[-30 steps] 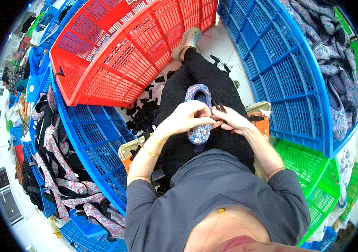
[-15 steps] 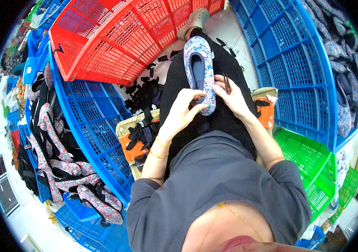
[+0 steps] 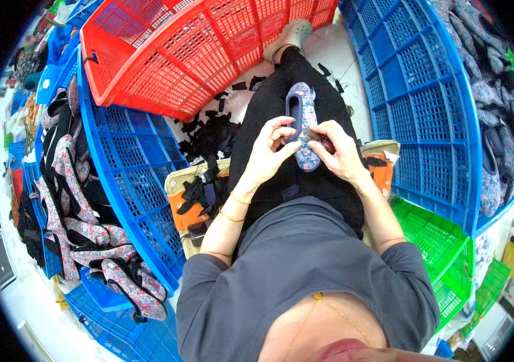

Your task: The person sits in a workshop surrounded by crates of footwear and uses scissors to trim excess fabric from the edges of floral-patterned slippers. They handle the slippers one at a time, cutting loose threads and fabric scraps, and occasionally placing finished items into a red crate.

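Note:
A blue, flower-patterned slipper (image 3: 309,111) with a dark blue lining lies over my black-trousered lap, toe pointing away. My left hand (image 3: 272,148) grips its left edge near the heel, thumb and fingertips pinched together. From the other side my right hand (image 3: 337,149) meets it, thumb close to the left thumb. Curled in the right fingers is a small dark two-pronged tool (image 3: 328,143), mostly hidden by the hand. The fingertips cover the part of the slipper they work on.
A red crate (image 3: 208,54) leans ahead, with blue crates (image 3: 130,157) at left and right (image 3: 416,108). Flowered shoes (image 3: 82,199) fill the left side; more slippers (image 3: 492,120) are piled right. Black scraps (image 3: 208,136) litter the floor. Green crates (image 3: 432,235) stand near my right elbow.
The slipper has come nearer and turned slightly, its toe now lower in view. My right hand has moved in against my left, and its tool has swung down toward the slipper's edge.

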Available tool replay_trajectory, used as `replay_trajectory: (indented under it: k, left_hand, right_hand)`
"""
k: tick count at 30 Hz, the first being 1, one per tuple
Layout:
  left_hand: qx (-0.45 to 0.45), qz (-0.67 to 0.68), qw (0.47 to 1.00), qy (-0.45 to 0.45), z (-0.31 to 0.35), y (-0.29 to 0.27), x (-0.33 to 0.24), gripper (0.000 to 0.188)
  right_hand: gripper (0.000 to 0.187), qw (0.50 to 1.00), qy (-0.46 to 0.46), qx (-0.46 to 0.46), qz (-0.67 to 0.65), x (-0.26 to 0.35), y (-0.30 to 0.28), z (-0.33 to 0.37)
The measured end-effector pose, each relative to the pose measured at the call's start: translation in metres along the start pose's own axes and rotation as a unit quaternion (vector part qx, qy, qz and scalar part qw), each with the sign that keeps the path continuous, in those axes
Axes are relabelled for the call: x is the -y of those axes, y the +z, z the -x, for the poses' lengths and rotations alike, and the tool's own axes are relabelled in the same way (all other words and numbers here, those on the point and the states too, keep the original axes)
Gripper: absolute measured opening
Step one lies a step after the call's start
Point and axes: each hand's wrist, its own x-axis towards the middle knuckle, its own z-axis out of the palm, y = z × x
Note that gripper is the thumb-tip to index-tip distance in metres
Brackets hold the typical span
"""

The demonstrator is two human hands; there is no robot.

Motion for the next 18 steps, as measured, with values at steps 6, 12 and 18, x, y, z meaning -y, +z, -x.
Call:
replay_trajectory:
  k: [6, 12, 18]
  left_hand:
    - [0.021, -0.007, 1.000, 0.008, -0.004, 0.000, 0.001, 0.057]
    - [0.024, -0.106, 0.993, 0.056, -0.007, 0.007, 0.003, 0.055]
    - [0.076, -0.411, 0.848, 0.326, -0.004, 0.034, -0.008, 0.031]
  right_hand:
    - [0.025, 0.997, -0.045, 0.030, 0.058, 0.010, -0.008, -0.013]
    - [0.010, 0.994, 0.033, -0.065, -0.080, -0.025, -0.006, -0.008]
    - [0.037, 0.892, 0.272, -0.041, -0.357, -0.029, -0.015, 0.012]
